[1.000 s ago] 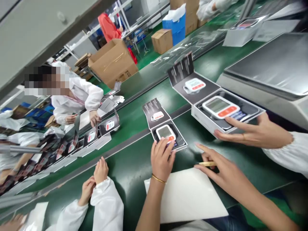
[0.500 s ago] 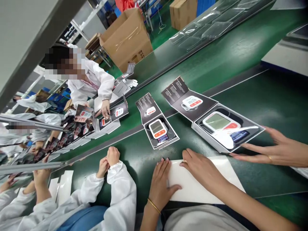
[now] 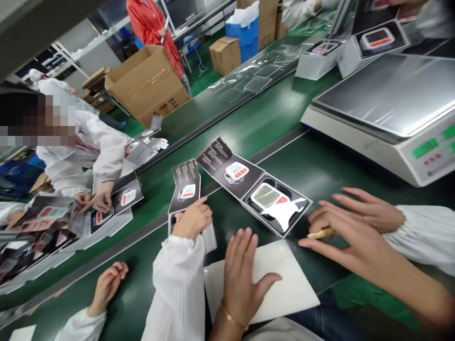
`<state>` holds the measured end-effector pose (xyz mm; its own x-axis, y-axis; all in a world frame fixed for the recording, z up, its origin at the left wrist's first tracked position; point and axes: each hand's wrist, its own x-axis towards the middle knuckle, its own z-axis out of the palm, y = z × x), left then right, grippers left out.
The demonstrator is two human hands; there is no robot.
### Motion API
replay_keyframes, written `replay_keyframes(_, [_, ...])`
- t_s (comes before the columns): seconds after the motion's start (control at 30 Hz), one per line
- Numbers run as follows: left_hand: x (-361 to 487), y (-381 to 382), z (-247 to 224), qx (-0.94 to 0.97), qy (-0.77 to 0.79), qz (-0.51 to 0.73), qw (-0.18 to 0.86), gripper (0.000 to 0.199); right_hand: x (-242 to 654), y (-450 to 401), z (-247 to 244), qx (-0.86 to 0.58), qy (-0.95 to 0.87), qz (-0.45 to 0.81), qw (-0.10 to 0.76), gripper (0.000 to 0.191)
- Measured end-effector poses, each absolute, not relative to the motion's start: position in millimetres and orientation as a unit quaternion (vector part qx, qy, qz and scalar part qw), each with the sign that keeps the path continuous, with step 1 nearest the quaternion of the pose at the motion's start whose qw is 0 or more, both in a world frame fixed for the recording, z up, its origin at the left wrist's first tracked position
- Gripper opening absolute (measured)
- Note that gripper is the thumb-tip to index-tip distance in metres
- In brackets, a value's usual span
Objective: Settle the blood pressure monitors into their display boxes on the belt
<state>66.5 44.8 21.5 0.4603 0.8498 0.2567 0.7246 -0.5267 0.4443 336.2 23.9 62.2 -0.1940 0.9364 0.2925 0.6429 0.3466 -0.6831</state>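
My left hand (image 3: 241, 277), with a gold bracelet, lies flat with spread fingers on a white sheet (image 3: 287, 293). Off the sheet's right side, my right hand (image 3: 343, 239) pinches a small yellowish stick-like piece (image 3: 322, 233) between thumb and fingers; its exact kind is unclear. Just beyond, an open box (image 3: 245, 206) holds a blood pressure monitor (image 3: 268, 195) in a black tray, partly covered by a white piece. A co-worker's hand (image 3: 373, 208) in a white sleeve is behind my right hand, apart from the box.
On the left, another co-worker's hand (image 3: 194, 220) covers part of a second open box (image 3: 186, 187). A digital scale (image 3: 387, 94) stands at right. Clear plastic covers (image 3: 258, 84) lie on the far ledge. Across the line, a co-worker handles boxes (image 3: 121, 203).
My right hand has left the sheet and moved right, with the yellowish piece showing. The right co-worker's hand has let go of the box. A left co-worker's hand now reaches the second box.
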Motion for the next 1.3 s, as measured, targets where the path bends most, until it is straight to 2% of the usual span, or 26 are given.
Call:
replay_keyframes(0.1, [119,53,23,0.867,0.418,0.246,0.116,0.086,367,36,63,-0.525,-0.781,0.107,0.322,0.023])
replay_keyframes(0.2, [155,62,22,0.864,0.415,0.271,0.091,0.086,378,48,57,-0.522,-0.8,0.096,0.281,0.027])
replay_keyframes(0.27, [166,67,18,0.855,0.424,0.287,0.083,0.078,379,53,52,-0.517,-0.813,0.108,0.243,0.029])
replay_keyframes(0.37, [169,71,13,0.843,0.437,0.306,0.063,0.053,377,58,48,-0.523,-0.819,0.076,0.223,0.03])
replay_keyframes(0.43, [168,71,11,0.84,0.439,0.315,0.051,0.04,374,57,49,-0.54,-0.803,0.039,0.249,0.025])
replay_keyframes(0.53, [163,72,10,0.845,0.422,0.326,0.033,0.037,369,47,48,-0.563,-0.751,0.011,0.345,0.016])
replay_keyframes(0.63, [153,75,10,0.854,0.408,0.322,0.022,0.039,356,34,37,-0.524,-0.758,0.071,0.383,0.011])
replay_keyframes(0.77, [126,83,10,0.858,0.408,0.312,0.008,0.043,323,29,13,-0.508,-0.798,0.143,0.29,0.036])
replay_keyframes(0.9, [71,91,14,0.868,0.416,0.27,-0.025,0.046,294,28,8,-0.551,-0.741,0.226,0.31,0.055])
replay_keyframes(1.0, [14,85,22,0.871,0.438,0.217,-0.048,0.044,279,20,15,-0.545,-0.724,0.276,0.321,0.046])
replay_keyframes(1.1, [-37,57,28,0.846,0.481,0.216,-0.075,0.049,256,7,14,-0.525,-0.747,0.294,0.284,0.03])
replay_keyframes(1.17, [-58,26,25,0.841,0.496,0.212,-0.033,0.053,234,0,6,-0.508,-0.776,0.279,0.249,0.026])
replay_keyframes(1.23, [-66,-9,15,0.854,0.488,0.168,0.065,0.059,210,-5,-5,-0.494,-0.809,0.238,0.21,0.021])
replay_keyframes(1.3, [-61,-39,2,0.855,0.484,0.118,0.147,0.081,189,-8,-16,-0.487,-0.835,0.184,0.176,0.014])
